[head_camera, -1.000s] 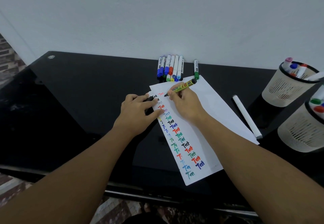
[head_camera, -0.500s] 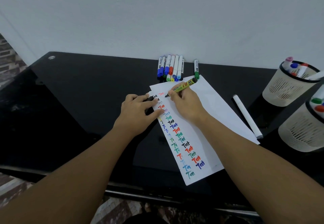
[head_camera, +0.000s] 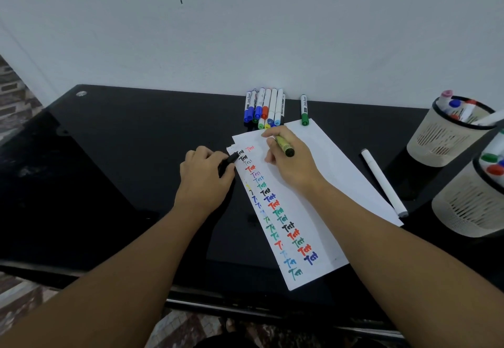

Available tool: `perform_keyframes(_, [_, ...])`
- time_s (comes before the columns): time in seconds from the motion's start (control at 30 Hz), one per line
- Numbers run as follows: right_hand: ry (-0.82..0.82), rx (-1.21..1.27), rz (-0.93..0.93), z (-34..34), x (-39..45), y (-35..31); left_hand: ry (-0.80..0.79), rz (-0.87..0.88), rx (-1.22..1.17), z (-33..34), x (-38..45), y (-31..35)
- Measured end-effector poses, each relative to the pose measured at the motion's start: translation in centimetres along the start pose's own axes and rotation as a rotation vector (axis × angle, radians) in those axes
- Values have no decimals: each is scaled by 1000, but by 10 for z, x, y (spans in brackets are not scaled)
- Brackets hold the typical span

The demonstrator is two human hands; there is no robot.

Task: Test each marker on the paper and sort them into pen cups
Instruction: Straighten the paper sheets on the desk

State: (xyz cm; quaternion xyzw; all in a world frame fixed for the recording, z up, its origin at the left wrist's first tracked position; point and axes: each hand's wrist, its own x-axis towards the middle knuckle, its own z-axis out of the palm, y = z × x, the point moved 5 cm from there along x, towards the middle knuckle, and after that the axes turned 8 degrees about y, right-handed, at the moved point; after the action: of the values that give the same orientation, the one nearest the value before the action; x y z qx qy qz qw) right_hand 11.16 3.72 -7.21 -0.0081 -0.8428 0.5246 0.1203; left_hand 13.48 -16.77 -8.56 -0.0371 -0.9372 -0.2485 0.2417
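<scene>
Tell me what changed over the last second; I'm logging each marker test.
The right hand swung the yellow-green marker around: its black end, earlier aimed away toward the wall, now points back at the person. The left hand still holds the black cap at the paper's edge.

glossy black table [head_camera: 114,162]: white paper sheet [head_camera: 335,173] with coloured test marks, row of capped markers [head_camera: 264,107] at back edge, 1 green-capped marker [head_camera: 304,110], 1 white marker [head_camera: 383,181], 2 cream mesh pen cups [head_camera: 441,140] right.

Green-yellow marker [head_camera: 284,145], seemingly above paper [head_camera: 313,211]
</scene>
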Motion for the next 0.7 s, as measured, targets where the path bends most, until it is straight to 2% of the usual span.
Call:
perform_keyframes(0.13, [-58,-23,-62,0,-1,-5,-7,38,-16,0,1,1])
perform_keyframes(0.3, [-249,17,19,-1,-2,-12,-12,77,-83,-5,-1,8])
perform_keyframes(0.37, [-208,101,-14,-7,2,-21,-8,77,-123,-8,0,9])
perform_keyframes(0.47, [-53,194,23,-20,10,-27,-1,77,-153,-10,1,7])
perform_keyframes(0.53, [-73,183,56,-23,11,-27,12,81,-170,-10,0,7])
perform_keyframes(0.6, [-184,-34,-4,-24,6,-28,21,85,-177,-10,0,8])
perform_keyframes(0.7, [-302,-562,-178,-22,-1,-24,26,93,-180,-11,0,8])
